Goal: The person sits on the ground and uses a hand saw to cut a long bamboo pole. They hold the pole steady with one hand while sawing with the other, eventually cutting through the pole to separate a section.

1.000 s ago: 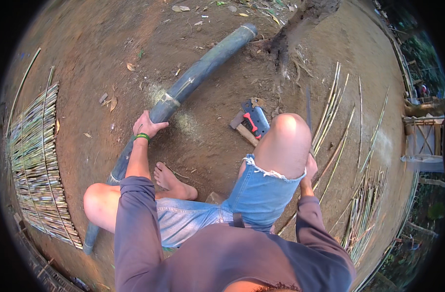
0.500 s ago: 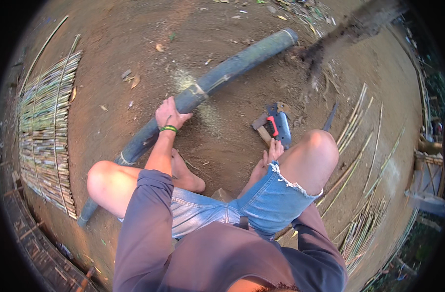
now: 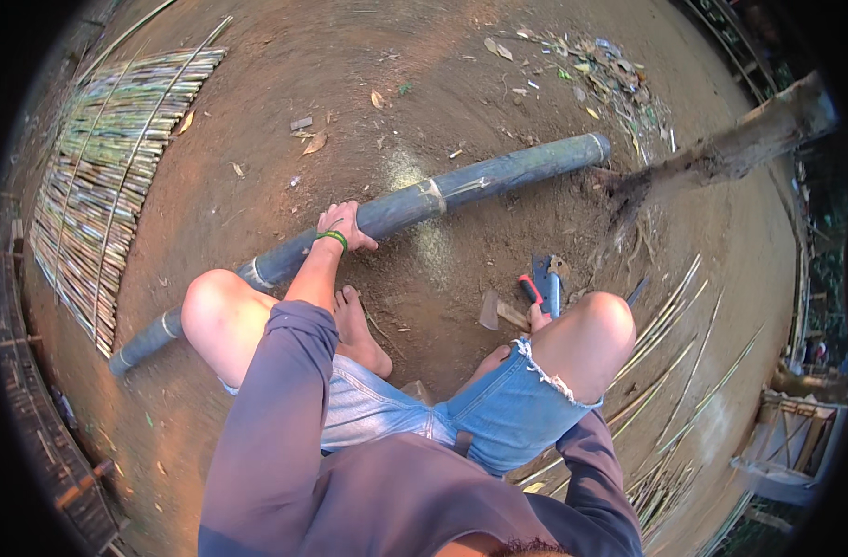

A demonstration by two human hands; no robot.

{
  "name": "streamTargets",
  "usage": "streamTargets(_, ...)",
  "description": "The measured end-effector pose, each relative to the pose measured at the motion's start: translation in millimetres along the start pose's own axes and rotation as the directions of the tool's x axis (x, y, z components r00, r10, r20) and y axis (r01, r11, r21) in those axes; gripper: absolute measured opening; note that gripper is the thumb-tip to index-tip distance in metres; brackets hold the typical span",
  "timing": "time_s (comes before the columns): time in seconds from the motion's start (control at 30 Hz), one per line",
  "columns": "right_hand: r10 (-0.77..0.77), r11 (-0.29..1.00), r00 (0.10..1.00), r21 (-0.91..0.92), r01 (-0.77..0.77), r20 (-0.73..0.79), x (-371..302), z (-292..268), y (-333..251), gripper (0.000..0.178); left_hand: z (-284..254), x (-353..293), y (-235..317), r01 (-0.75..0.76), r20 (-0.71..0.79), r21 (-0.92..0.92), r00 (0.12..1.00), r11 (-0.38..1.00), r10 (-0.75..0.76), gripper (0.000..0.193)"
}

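A long, thick, dark bamboo pole (image 3: 498, 174) lies across the ground before me, rising from lower left to upper right. My left hand (image 3: 343, 226) is wrapped over its upper side, left of a pale ring at a joint. Beyond my right knee, my right hand (image 3: 540, 318) shows only its fingertips, closed at the lower end of a tool with a red-and-black handle (image 3: 530, 289). A bluish tube and a dark flat plate sit against that handle; the tool's exact kind is unclear. Just left of it lies a hatchet (image 3: 490, 310) with a wooden handle.
Pale sawdust (image 3: 430, 246) lies beside the pole's joint. A tree trunk (image 3: 735, 148) stands near its far right end. Thin cut sticks (image 3: 661, 325) spread to my right, and a mat of bound sticks (image 3: 118, 176) lies at left. Leaf litter (image 3: 614, 79) gathers far right.
The view has turned, so the pole looks flatter. My left hand stays on the pole. The red-handled tool has shifted away from the hatchet, farther from me, with my right hand at it.
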State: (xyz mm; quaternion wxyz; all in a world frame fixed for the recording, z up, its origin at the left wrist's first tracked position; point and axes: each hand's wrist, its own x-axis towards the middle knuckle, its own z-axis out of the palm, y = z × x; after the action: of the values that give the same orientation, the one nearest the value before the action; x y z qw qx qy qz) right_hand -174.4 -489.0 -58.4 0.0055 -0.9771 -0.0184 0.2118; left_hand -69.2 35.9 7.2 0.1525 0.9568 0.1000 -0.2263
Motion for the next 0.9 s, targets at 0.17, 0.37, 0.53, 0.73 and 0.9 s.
streamTargets(0.17, -0.043, 0.991, 0.989, 0.133, 0.025, 0.139, 36, -87, 21, 0.042, 9, 3, -7, 0.036, -0.065, -0.003, 0.997, 0.999, -0.036, 0.09)
streamTargets(0.37, -0.184, 0.817, 0.98, 0.542, 0.196, -0.078, -8, -375, -58, 0.024, 13, -4, 0, 0.071, -0.082, -0.019, 0.994, 0.997, -0.072, 0.097)
streamTargets(0.53, -0.188, 0.598, 0.796, 0.576, 0.558, -0.576, -56, -445, -184, 0.027, 12, -12, -13, 0.072, -0.127, -0.004, 0.989, 0.997, -0.072, 0.093)
streamTargets(0.73, -0.026, 0.23, 0.632, 0.61, 0.758, -0.775, -17, -242, -293, 0.02, 16, -9, 1, 0.062, -0.157, -0.025, 0.986, 0.998, -0.065, 0.088)
streamTargets(0.9, -0.243, 0.797, 0.949, 0.516, 0.315, -0.203, 23, -92, -273, 0.036, 11, -7, -4, 0.072, -0.223, -0.017, 0.972, 0.997, -0.074, 0.086)
